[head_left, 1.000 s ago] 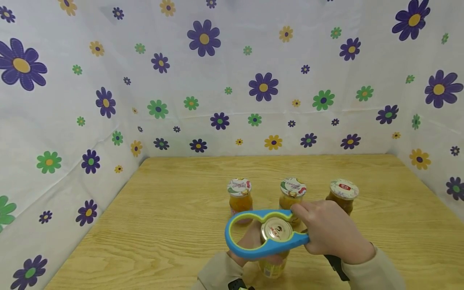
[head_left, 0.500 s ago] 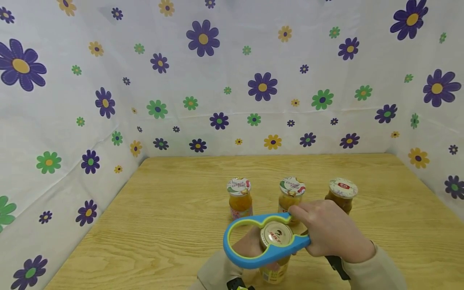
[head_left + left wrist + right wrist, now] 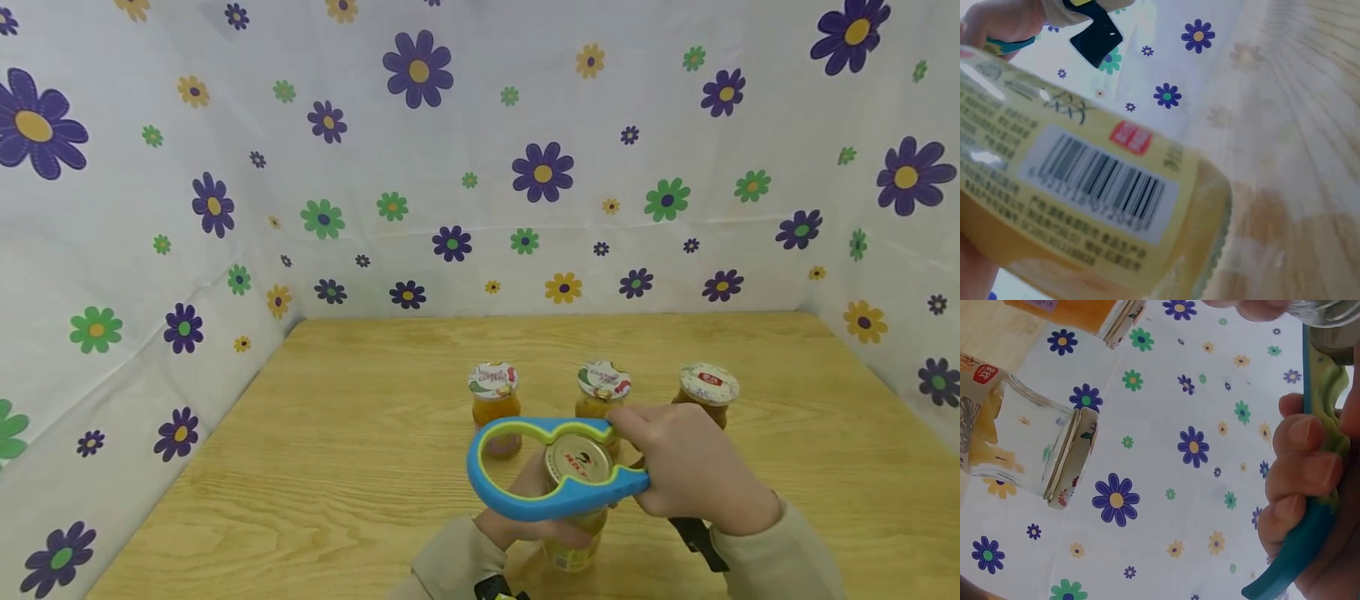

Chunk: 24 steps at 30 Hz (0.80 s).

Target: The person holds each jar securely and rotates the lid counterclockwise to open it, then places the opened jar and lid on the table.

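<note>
A glass jar with a gold lid stands a little tilted in front of me, its yellow label and barcode filling the left wrist view. My left hand grips its side, partly hidden behind a blue and lime-green jar opener. The lid lies within the opener's inner opening close to the handles, while the larger loop extends to the left. My right hand holds the handles; in the right wrist view its fingers curl round the handle.
Behind the hands stand three more lidded jars: an orange-filled jar at left, a similar jar in the middle, and a darker jar at right, partly covered by my right hand. Flower-printed cloth surrounds the wooden table.
The opener's loop end dipped slightly toward me, then swung back away, tilting with the jar lid. Both hands have kept their hold. The head view has shifted slightly.
</note>
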{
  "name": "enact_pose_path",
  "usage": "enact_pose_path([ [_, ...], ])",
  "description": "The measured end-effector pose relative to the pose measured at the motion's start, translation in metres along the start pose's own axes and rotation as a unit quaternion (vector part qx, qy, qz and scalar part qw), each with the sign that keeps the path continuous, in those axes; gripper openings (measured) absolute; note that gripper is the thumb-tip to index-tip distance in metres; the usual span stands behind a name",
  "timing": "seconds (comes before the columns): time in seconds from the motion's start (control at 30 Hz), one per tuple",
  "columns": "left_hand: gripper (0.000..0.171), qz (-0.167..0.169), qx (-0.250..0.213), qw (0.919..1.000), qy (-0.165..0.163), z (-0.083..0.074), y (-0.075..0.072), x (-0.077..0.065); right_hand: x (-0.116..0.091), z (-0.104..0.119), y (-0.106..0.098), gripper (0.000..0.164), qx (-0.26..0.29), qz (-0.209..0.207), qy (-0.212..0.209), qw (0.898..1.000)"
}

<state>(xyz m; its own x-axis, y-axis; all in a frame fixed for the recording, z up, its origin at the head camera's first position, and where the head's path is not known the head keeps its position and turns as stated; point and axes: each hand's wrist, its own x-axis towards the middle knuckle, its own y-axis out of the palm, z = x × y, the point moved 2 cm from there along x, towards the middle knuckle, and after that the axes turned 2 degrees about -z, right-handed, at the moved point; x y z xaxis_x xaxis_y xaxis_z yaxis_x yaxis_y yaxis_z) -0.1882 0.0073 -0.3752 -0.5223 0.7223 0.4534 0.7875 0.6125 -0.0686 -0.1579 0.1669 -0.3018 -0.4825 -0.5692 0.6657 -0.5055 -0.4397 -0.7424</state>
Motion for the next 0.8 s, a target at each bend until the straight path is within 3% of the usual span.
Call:
enact_pose_path([
  [0.17,0.052,-0.030,0.025,0.9991,-0.017,0.002,0.000,0.001,0.001,-0.004,-0.005,0.045,-0.022,-0.002,0.031,0.999],
  [0.43,0.055,-0.087,0.048,0.9950,-0.011,0.001,-0.001,0.001,0.001,-0.007,-0.003,0.038,-0.048,0.016,0.056,0.997],
  [0.6,0.054,-0.104,0.106,0.9888,-0.014,-0.001,-0.001,0.000,0.000,-0.007,0.005,0.036,-0.049,0.031,0.052,0.997],
  [0.8,0.056,-0.106,0.111,0.9879,-0.022,0.000,-0.001,0.000,-0.002,-0.007,0.006,0.036,-0.052,0.031,0.060,0.996],
])
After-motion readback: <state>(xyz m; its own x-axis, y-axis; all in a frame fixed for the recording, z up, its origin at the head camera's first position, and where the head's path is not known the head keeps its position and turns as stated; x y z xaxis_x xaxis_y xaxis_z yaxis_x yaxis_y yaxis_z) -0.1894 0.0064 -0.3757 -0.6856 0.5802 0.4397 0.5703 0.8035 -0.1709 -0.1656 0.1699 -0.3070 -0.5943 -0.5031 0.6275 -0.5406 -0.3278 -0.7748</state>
